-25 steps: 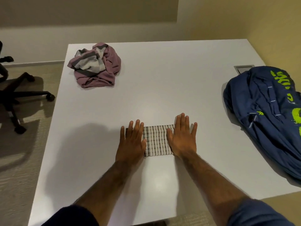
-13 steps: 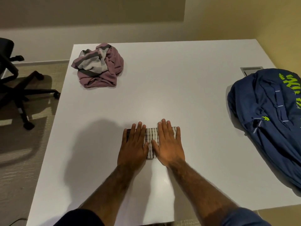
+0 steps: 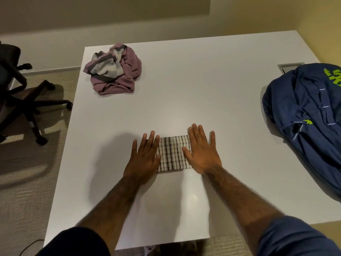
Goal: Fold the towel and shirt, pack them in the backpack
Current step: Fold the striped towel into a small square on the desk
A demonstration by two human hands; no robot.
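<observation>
Checked towel [image 3: 172,154], folded small, worktop [image 3: 203,89] at 6 o'clock: left hand [image 3: 144,157] and right hand [image 3: 202,154] flat, grip empty, pressing creases.

Left sleeve [image 3: 77,242]: black, being worn short | Right sleeve [image 3: 295,239]: blue, being worn short | Forearms: being left bare

Head view. A white table [image 3: 184,85] bears a folded checked towel [image 3: 172,154], with the left hand [image 3: 145,156] and right hand [image 3: 201,152] pressed flat on its ends. A crumpled pink shirt [image 3: 115,71] lies far left; a blue backpack [image 3: 306,115] lies right.
</observation>
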